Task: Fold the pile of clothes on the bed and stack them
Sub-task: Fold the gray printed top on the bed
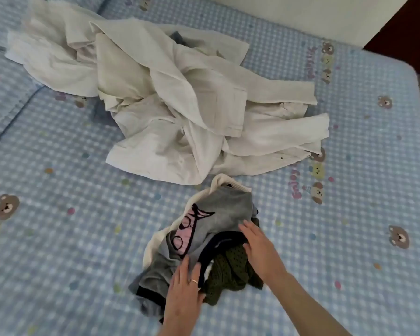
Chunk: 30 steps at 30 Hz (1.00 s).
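On the blue-and-white checked bed sheet with bear prints (58, 238), a small heap of clothes lies near the front edge: a grey top with pink and black lettering (218, 214), a dark olive open-knit garment (230, 270) and a cream cloth (155, 241) curling round its left side. The left hand (183, 291), wearing a ring, rests flat with straight fingers on the grey top's near end. The right hand (260, 248) lies open across the heap's right side, fingers touching the grey top above the olive knit. Further back, well apart, sprawls a large crumpled pile of off-white garments (170, 98).
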Motion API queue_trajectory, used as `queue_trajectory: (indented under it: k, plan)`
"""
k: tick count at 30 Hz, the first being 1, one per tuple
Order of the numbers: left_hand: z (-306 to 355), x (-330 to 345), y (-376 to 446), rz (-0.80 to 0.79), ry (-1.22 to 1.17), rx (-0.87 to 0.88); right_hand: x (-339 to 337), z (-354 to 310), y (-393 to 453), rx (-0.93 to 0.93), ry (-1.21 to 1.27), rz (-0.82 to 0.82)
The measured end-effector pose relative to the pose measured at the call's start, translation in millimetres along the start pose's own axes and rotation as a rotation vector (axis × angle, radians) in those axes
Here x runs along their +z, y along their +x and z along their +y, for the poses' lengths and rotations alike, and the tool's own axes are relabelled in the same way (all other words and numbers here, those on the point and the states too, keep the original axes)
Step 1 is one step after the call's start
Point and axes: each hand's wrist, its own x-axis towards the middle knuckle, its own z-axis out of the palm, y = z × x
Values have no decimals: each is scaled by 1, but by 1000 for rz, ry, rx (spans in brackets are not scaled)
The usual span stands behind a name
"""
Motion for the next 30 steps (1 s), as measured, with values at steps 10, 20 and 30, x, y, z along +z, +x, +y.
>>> queue_trajectory:
  k: [10, 20, 30]
  plan:
    - [-33, -22, 29, 273, -645, -193, -2, 3, 21, -47, 145, 33]
    - [-13, -141, 1, 159, -598, -14, -87, -7, -55, -24, 337, 334]
    - [101, -220, -32, 175, -574, 343, -209, 69, -159, 22, 256, 517]
